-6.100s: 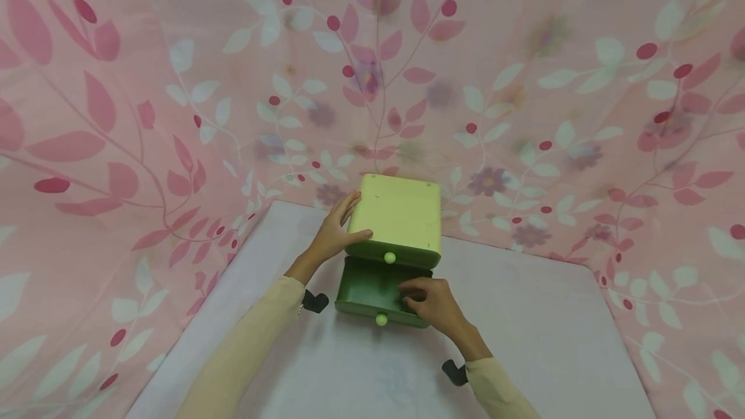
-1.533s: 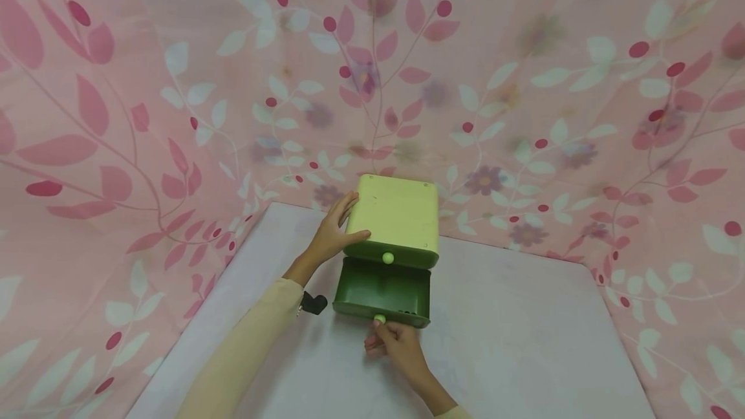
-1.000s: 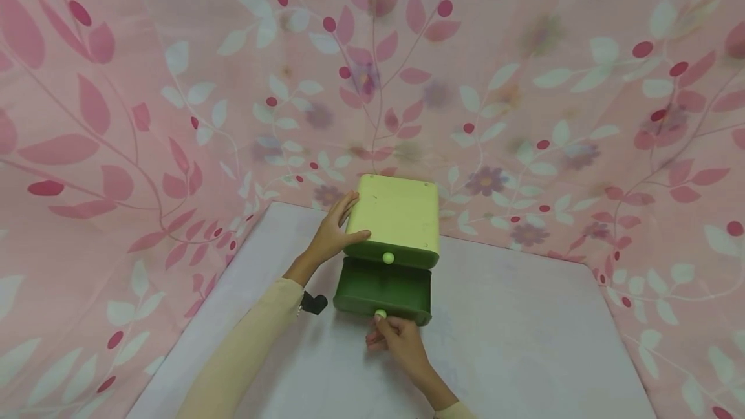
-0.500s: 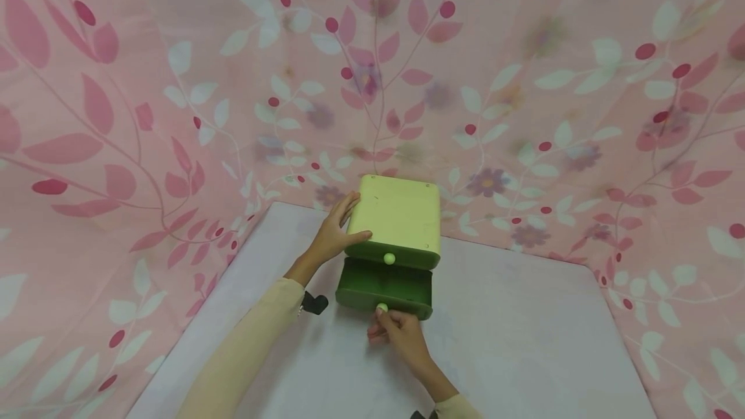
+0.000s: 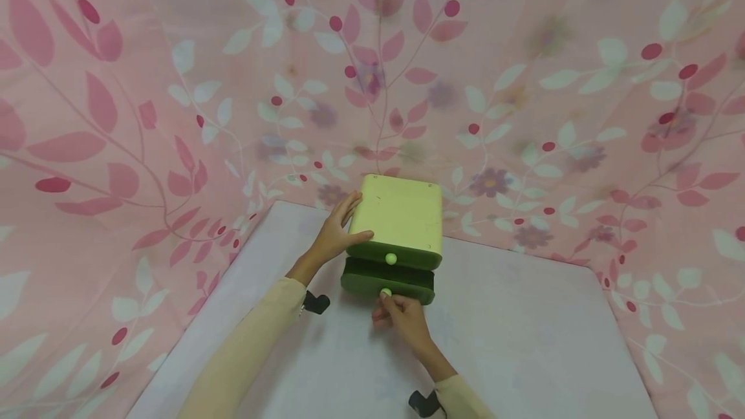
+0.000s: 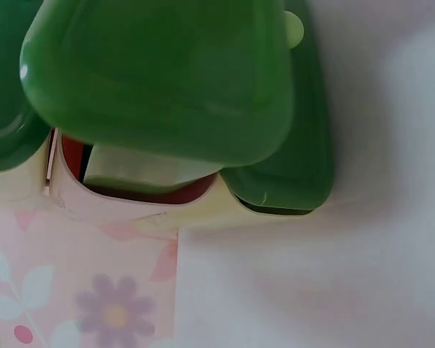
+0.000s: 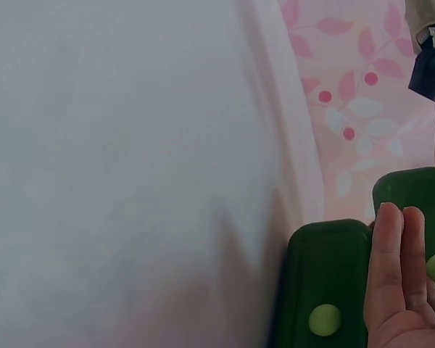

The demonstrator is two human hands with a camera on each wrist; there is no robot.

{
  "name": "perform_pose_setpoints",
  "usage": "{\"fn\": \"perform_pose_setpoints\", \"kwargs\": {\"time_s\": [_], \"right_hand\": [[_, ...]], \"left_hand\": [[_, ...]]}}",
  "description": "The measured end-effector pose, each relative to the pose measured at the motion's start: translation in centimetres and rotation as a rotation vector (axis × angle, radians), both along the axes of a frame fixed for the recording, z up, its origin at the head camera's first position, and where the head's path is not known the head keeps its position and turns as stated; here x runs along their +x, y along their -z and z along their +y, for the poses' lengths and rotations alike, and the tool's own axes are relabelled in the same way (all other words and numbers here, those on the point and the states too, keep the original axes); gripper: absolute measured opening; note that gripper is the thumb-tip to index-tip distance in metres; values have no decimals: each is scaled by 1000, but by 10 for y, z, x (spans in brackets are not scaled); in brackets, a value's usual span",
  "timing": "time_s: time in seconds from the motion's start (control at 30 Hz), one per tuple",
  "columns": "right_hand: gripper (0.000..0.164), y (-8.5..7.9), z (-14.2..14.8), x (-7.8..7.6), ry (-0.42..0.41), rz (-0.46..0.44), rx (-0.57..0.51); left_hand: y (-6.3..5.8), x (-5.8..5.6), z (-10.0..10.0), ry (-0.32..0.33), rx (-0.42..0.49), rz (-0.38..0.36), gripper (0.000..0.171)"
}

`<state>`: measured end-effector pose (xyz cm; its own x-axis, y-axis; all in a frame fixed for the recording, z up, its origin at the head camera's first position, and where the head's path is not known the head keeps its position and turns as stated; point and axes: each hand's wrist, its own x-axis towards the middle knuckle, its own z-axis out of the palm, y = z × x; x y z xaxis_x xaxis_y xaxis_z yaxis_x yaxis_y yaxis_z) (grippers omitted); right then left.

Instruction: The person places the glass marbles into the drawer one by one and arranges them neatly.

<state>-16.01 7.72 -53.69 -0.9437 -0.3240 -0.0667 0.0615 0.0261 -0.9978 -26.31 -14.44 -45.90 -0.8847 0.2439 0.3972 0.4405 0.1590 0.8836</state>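
Note:
A small drawer cabinet point(image 5: 398, 212) with a pale yellow-green top and green drawer fronts stands at the back of the table. Below its top drawer front, one green drawer point(image 5: 361, 284) is partly pulled out; its floor is hidden from the head view. My right hand point(image 5: 407, 322) pinches that drawer's round light-green knob point(image 5: 387, 292) with thumb and finger. In the right wrist view two of its fingers point(image 7: 388, 254) stick out straight. My left hand point(image 5: 334, 235) rests against the cabinet's left side, its fingers along the side and its thumb on the top.
The white tabletop point(image 5: 512, 328) spreads around the cabinet. A pink floral cloth point(image 5: 500, 83) hangs right behind it and at both sides. Another drawer front point(image 6: 312, 145), beneath the pulled-out one, shows in the left wrist view. Dark camera mounts point(image 5: 425, 403) sit at both wrists.
Earlier my right hand was inside the drawer, then moved down to the knob. Since then the drawer has slid inward, right hand following. My left hand has stayed on the cabinet.

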Motion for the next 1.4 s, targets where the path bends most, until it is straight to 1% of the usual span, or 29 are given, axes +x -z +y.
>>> {"fn": "perform_pose_setpoints", "kwargs": {"time_s": [0.07,0.23,0.33,0.57,0.7,0.8,0.9,0.93,1.03,1.17,1.4], "right_hand": [[35,-6,-1,-2,2,4,-1],[35,-7,-2,-9,4,-11,-12],[35,-2,-2,-17,8,-15,-15],[40,20,-2,-32,36,-4,22],[41,21,-2,-35,31,-4,18],[37,8,-2,-32,16,-10,16],[36,5,-1,-34,7,-21,20],[37,6,-1,-34,9,-16,27],[45,17,-1,-40,21,-6,41],[53,20,-2,-42,31,21,60],[52,21,-1,-46,34,39,50]], "left_hand": [[0,0,0,4,6,0,96],[-1,1,0,6,10,-5,97],[-1,1,-1,5,8,0,97],[0,0,-1,14,4,8,97],[1,0,-2,11,-1,5,97],[1,0,-2,7,-9,4,97],[0,0,-2,5,-6,1,97],[0,0,-1,5,-8,0,97],[-1,0,-1,7,-8,1,96],[-2,1,-1,7,-16,2,97],[0,0,-1,3,-12,-8,98]]}}
